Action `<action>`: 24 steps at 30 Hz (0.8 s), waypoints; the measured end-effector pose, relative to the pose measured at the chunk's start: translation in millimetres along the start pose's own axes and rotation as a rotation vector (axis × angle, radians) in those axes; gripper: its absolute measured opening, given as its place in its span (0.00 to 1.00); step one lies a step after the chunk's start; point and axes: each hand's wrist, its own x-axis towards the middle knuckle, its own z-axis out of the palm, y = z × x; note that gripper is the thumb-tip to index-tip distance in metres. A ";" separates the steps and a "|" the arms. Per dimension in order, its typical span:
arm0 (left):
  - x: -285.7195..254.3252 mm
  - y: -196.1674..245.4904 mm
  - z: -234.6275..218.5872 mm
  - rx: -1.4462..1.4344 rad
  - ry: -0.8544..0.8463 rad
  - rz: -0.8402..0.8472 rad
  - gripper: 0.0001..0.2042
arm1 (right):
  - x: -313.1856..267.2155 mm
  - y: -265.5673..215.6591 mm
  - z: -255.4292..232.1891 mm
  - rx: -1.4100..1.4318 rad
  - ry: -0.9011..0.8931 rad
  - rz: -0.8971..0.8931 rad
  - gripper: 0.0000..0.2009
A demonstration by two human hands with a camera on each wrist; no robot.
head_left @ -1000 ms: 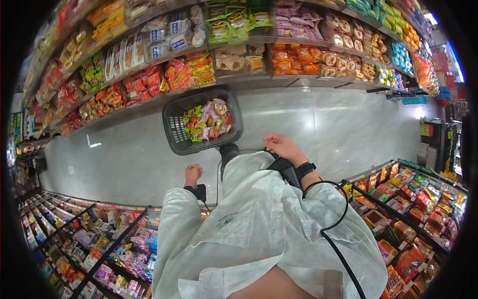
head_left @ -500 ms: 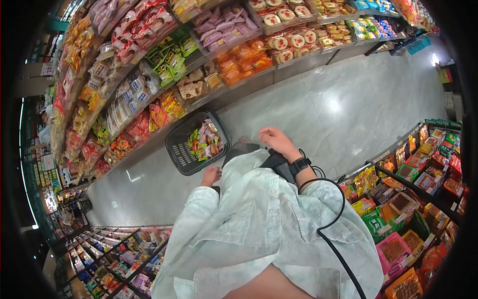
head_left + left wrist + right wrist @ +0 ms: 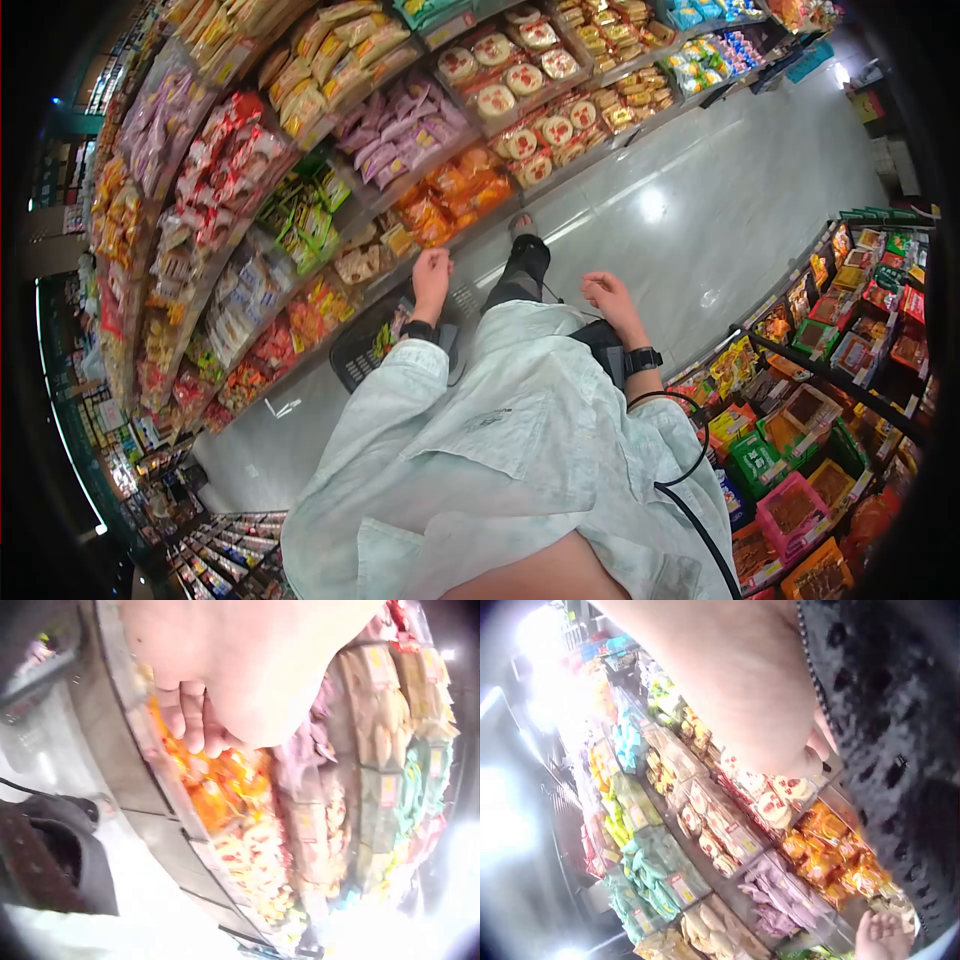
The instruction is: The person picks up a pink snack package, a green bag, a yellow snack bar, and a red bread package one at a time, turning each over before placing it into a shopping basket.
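Observation:
My left hand [image 3: 433, 283] hangs in front of the lowest shelf bins with loosely bent fingers and nothing in them. In the head view it overlaps the bin edge just below the orange packets [image 3: 455, 195]. The left wrist view shows the fingers [image 3: 193, 724] hanging over those same packets. My right hand [image 3: 612, 300] is held over the floor to the right of my leg, its fingers relaxed and bare of any object. A dark grey shopping basket [image 3: 350, 365] with some small snack packets inside stands on the floor, partly hidden by my left forearm and sleeve.
Tiered snack bins curve along the front and left, with purple packets [image 3: 400, 135], red-and-white packets [image 3: 225, 160] and round biscuits [image 3: 555, 130]. Another shelf of boxed snacks [image 3: 790, 500] stands at the right. Grey tiled floor [image 3: 690, 220] runs between them. A black cable [image 3: 690, 520] loops by my right arm.
The head view has turned and shifted right along the bins. My left hand has come forward and up towards the shelf, and its forearm now covers part of the basket.

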 end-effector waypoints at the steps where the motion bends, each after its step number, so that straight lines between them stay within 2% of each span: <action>1: 29.7 23.6 15.1 -0.023 -0.008 0.058 0.06 | 10.8 -8.4 -5.5 0.007 0.031 0.005 0.14; 3: 77.9 81.4 38.2 -0.060 -0.015 0.179 0.07 | 22.6 -34.5 -11.6 0.073 0.121 0.060 0.14; 4: 95.5 97.0 42.9 -0.078 -0.011 0.234 0.07 | 25.8 -44.5 -14.8 0.102 0.160 0.092 0.14; 8: 191.1 155.5 47.1 -0.013 0.124 0.211 0.08 | 59.8 -64.9 -15.4 0.115 0.147 0.119 0.14; 9: 234.7 133.0 46.5 -0.002 0.280 0.258 0.08 | 68.9 -68.3 -18.7 0.124 0.146 0.105 0.14; 11: 283.5 130.3 35.7 0.064 0.457 0.262 0.14 | 77.4 -67.3 -28.4 0.151 0.149 0.094 0.13; 12: 289.4 131.4 28.1 0.180 0.436 0.202 0.18 | 72.7 -96.8 -19.4 0.105 0.232 0.113 0.13; 14: 314.8 150.3 24.6 0.379 0.410 0.112 0.27 | 83.8 -116.6 -20.6 0.092 0.245 0.103 0.12; 17: 357.3 125.1 24.7 0.594 0.361 0.084 0.38 | 99.0 -129.3 -30.0 0.079 0.218 0.111 0.13; 18: 352.9 134.0 26.2 0.599 0.337 0.045 0.40 | 107.2 -132.8 -35.4 0.078 0.204 0.109 0.13; 20: 335.8 161.2 26.8 0.486 0.276 -0.046 0.37 | 122.6 -139.2 -41.6 0.073 0.155 0.071 0.13; 22: 340.5 151.3 26.2 0.379 0.272 0.008 0.34 | 137.2 -165.0 -35.0 -0.024 0.130 0.055 0.12; 24: 340.9 134.7 17.1 0.091 0.231 -0.098 0.30 | 156.3 -172.7 -39.9 -0.041 0.041 -0.002 0.12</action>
